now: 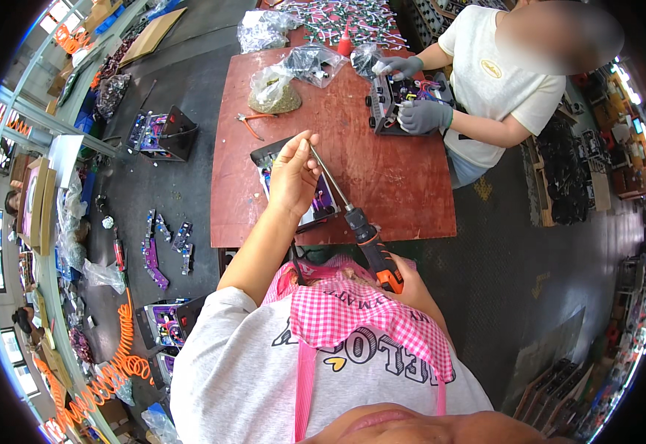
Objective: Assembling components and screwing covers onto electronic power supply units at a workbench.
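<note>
My right hand (414, 287) is wrapped around the grip of a black and orange power screwdriver (373, 250). Its long thin bit (332, 177) slants up and left over the red table. At the tip of that bit, my left hand (293, 177) is closed in a pinch; whatever is between the fingertips is too small to make out. Below my left hand and forearm lies an open black casing (326, 201) with purple boards and wires inside, partly hidden by the arm.
Orange-handled pliers (253, 124) and a bag of small brass-coloured parts (274, 94) lie on the red table (404, 200). Across it, a gloved co-worker handles another open casing (391, 96). A red bottle (345, 42) stands behind. More casings (164, 133) and an orange coiled hose (125, 348) are at left.
</note>
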`<action>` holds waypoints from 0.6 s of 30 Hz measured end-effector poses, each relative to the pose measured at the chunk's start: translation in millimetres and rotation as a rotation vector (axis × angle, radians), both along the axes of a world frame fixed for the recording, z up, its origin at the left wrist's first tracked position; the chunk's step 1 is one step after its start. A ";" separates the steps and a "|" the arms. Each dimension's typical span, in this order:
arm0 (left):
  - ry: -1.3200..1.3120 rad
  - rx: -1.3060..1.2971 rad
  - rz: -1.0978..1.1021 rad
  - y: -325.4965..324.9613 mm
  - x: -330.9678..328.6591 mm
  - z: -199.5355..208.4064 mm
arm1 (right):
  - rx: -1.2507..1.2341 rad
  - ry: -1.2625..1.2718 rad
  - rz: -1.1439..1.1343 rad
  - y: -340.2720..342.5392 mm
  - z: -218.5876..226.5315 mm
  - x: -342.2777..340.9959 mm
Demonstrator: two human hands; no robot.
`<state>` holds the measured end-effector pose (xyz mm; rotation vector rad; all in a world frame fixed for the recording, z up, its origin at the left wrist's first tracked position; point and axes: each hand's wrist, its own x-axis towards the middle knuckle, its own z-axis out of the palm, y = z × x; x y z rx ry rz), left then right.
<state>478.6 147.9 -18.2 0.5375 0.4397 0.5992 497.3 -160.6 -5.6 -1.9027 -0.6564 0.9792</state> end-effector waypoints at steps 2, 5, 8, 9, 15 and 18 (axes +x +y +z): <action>0.013 0.025 0.015 -1.2 0.1 -0.5 | 0.063 0.072 0.009 -1.2 -7.0 1.6; 0.042 0.049 0.043 -3.9 0.6 1.2 | 0.052 0.054 0.016 -1.2 -4.8 1.3; 0.200 0.144 -0.017 1.9 1.7 4.3 | 0.045 0.228 -0.054 4.8 3.7 -4.1; 0.227 0.200 0.019 5.1 -0.4 3.2 | 0.139 0.111 0.004 5.7 -0.8 -1.8; 0.156 0.224 0.082 -2.7 17.8 -3.0 | 0.196 0.004 0.051 1.0 -20.7 11.3; 0.013 0.203 -0.001 12.1 16.0 -15.5 | 0.280 -0.074 0.055 -1.6 -29.9 12.2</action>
